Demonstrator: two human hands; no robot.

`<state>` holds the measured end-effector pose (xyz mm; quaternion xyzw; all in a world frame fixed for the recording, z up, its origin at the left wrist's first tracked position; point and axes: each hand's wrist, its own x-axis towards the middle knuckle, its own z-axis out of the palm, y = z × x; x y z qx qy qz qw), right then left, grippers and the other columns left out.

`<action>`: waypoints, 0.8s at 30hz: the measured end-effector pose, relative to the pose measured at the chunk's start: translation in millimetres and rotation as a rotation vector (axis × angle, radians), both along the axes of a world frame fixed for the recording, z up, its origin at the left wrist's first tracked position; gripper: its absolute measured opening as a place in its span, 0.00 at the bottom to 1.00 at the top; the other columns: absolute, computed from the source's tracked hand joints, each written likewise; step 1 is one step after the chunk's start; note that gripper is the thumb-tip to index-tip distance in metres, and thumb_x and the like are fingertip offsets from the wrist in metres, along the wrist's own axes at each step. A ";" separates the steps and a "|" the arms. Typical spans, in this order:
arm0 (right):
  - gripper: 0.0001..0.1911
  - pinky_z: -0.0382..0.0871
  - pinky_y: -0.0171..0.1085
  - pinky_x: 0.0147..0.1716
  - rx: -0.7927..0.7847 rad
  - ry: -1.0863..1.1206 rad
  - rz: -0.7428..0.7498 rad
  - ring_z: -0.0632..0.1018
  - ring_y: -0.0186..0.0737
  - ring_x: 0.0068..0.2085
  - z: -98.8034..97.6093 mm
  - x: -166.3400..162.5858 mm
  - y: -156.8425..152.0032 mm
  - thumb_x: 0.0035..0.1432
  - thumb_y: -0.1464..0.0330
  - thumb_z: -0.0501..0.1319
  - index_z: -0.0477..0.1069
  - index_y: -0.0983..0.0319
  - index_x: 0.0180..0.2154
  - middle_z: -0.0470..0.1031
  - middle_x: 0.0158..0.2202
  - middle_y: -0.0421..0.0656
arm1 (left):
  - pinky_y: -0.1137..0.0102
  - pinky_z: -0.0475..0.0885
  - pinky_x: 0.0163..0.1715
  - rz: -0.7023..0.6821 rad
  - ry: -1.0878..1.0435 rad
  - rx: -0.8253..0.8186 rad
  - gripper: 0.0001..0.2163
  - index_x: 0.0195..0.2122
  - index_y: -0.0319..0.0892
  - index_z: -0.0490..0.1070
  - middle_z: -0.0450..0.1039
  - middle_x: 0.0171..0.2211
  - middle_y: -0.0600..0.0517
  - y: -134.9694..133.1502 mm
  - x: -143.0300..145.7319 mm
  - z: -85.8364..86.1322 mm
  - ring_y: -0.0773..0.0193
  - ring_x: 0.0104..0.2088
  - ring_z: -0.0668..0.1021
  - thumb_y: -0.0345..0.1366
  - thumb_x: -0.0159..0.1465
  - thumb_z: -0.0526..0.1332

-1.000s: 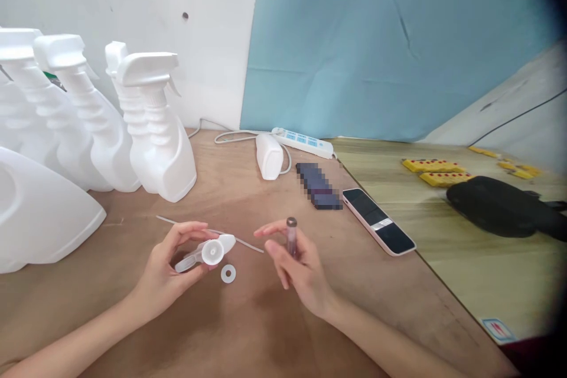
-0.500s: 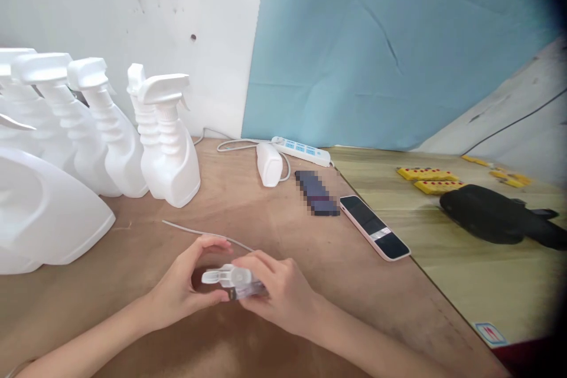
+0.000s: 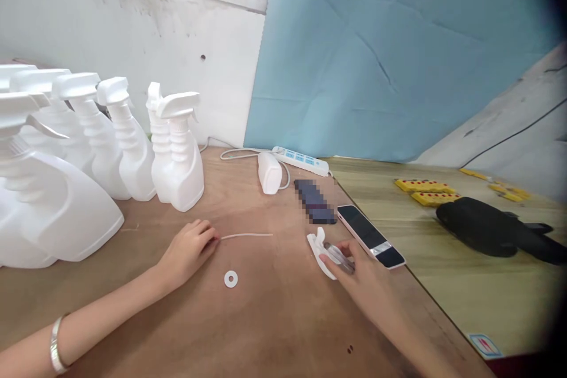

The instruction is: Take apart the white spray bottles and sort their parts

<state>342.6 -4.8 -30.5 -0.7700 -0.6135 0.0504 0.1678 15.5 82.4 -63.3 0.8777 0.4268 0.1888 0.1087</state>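
My left hand (image 3: 188, 251) rests low over the brown table with its fingertips pinched on the left end of a thin white tube (image 3: 248, 234). The tube lies straight to the right of those fingers. A flat white washer (image 3: 231, 279) is on the wood just below it. Farther right, my right hand (image 3: 354, 266) has its thumb and fingers closed around a spray trigger mechanism, a clear-grey part (image 3: 340, 257) with a curved white piece (image 3: 319, 253) beside it. Whether these two pieces are joined cannot be made out.
Several white spray bottles (image 3: 179, 159) stand at the left. A white power strip (image 3: 301, 159) and a white block-shaped object (image 3: 269, 172) are at the back. A pink-edged phone (image 3: 371, 236) lies by my right hand. Yellow pieces (image 3: 425, 186) and a black object (image 3: 478, 225) occupy the neighbouring table.
My hands have parted. The left has moved onto the tube, whose end it now grips; the right has carried the mechanism rightward near the phone. The washer is now visible. The view has tilted up.
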 end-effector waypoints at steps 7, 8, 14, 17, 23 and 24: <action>0.25 0.66 0.41 0.30 0.151 -0.113 -0.037 0.76 0.52 0.38 7.5 0.2 -7.8 0.51 0.49 0.53 0.59 0.61 0.42 0.72 0.43 0.51 | 0.66 0.62 0.32 -0.036 0.028 0.109 0.08 0.35 0.41 0.67 0.68 0.32 0.48 -18.1 10.8 5.7 0.59 0.33 0.70 0.32 0.63 0.49; 0.24 0.66 0.41 0.28 0.186 -0.142 -0.058 0.76 0.52 0.37 10.7 -2.5 -9.8 0.52 0.49 0.52 0.59 0.61 0.41 0.71 0.44 0.52 | 0.65 0.63 0.33 -0.005 0.010 0.146 0.08 0.37 0.41 0.66 0.68 0.35 0.47 -18.1 7.9 9.5 0.58 0.35 0.70 0.33 0.62 0.50; 0.09 0.62 0.35 0.20 0.262 -0.114 0.150 0.75 0.42 0.25 16.2 -40.3 -24.6 0.57 0.68 0.44 0.58 0.60 0.39 0.73 0.30 0.45 | 0.58 0.63 0.45 0.497 -0.206 0.475 0.19 0.46 0.39 0.58 0.63 0.46 0.42 17.6 -13.6 47.9 0.50 0.47 0.67 0.40 0.56 0.59; 0.10 0.63 0.35 0.20 0.219 -0.113 0.319 0.76 0.42 0.25 3.1 -60.1 -25.1 0.57 0.73 0.44 0.57 0.61 0.41 0.73 0.31 0.46 | 0.57 0.65 0.41 0.732 -0.255 0.420 0.27 0.47 0.36 0.58 0.63 0.44 0.40 39.9 -19.8 59.0 0.48 0.43 0.69 0.46 0.51 0.62; 0.07 0.57 0.34 0.16 0.237 -0.378 0.356 0.75 0.43 0.26 -21.8 -74.7 -20.9 0.58 0.73 0.48 0.62 0.60 0.36 0.72 0.28 0.45 | 0.61 0.67 0.35 0.772 -0.032 0.426 0.28 0.45 0.35 0.60 0.64 0.42 0.39 55.1 -23.7 50.1 0.45 0.43 0.70 0.51 0.51 0.59; 0.06 0.58 0.34 0.16 0.230 -0.394 0.351 0.75 0.43 0.28 -23.6 -74.6 -20.6 0.57 0.73 0.49 0.63 0.60 0.36 0.72 0.27 0.45 | 0.62 0.67 0.32 0.775 -0.005 0.437 0.27 0.45 0.35 0.60 0.64 0.42 0.39 55.2 -23.8 48.2 0.46 0.42 0.71 0.51 0.52 0.58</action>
